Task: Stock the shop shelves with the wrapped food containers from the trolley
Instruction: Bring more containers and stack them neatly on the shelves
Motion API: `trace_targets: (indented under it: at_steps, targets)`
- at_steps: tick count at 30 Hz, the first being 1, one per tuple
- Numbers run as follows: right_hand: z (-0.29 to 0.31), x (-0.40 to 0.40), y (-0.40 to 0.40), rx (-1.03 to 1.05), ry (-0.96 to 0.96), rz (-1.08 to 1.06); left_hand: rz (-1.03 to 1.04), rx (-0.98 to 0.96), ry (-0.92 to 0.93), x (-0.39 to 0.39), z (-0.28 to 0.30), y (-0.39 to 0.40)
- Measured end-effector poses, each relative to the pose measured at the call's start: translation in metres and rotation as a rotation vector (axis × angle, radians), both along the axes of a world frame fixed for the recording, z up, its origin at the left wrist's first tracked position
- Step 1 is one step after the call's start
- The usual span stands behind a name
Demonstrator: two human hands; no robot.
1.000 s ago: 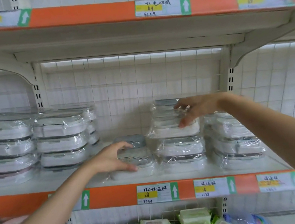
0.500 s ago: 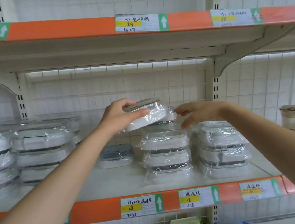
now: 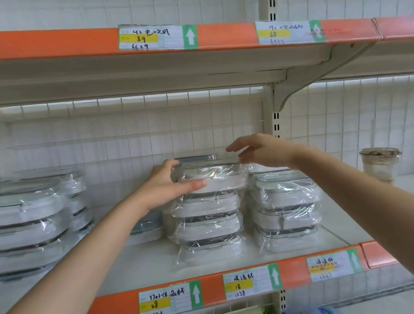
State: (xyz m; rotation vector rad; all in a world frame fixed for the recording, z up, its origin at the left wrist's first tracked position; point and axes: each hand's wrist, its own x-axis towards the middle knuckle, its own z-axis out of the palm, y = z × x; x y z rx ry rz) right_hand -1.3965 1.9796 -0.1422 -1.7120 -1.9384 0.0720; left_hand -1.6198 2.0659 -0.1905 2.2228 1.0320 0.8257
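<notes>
Both forearms are bare to the frame edge, with no sleeves, and the hands (image 3: 167,185) wear nothing.

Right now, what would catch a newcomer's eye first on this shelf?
Two bare arms reach in: the left hand grips a wrapped food container on top of the middle stack, while the right hand hovers open above it. Orange shelf edges with handwritten price labels frame the scene.

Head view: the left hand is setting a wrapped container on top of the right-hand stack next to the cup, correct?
Not quite. In the head view the left hand holds the wrapped container on top of the middle stack, not the right-hand stack nearer the cup.
</notes>
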Motion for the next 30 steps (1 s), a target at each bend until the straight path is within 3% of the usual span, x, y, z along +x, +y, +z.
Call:
trace_targets:
  at_steps: [5,12,16,19,21,25,30]
  targets:
    - [-0.004,-0.001,-0.001,-0.072,-0.079,0.042,-0.063,-0.209,-0.083,-0.006,-0.020,0.002]
    - [-0.022,-0.019,0.009,0.077,-0.246,-0.036,0.042,-0.118,-0.085,0.006,-0.035,0.007]
    - [-0.017,-0.022,0.010,-0.092,-0.166,-0.004,0.051,-0.123,-0.051,0.005,-0.035,0.007]
    - [-0.019,-0.022,0.013,-0.049,-0.070,0.021,0.071,-0.140,-0.093,0.010,-0.033,0.001]
    - [-0.017,-0.013,0.009,0.011,-0.050,-0.002,0.102,-0.027,-0.099,0.014,-0.029,-0.006]
    - [-0.005,0.017,-0.017,0.017,0.018,-0.061,0.121,0.419,0.020,0.022,-0.022,-0.017]
    - [-0.007,0.061,-0.047,-0.014,-0.005,-0.203,0.029,0.565,0.261,0.041,-0.018,-0.023]
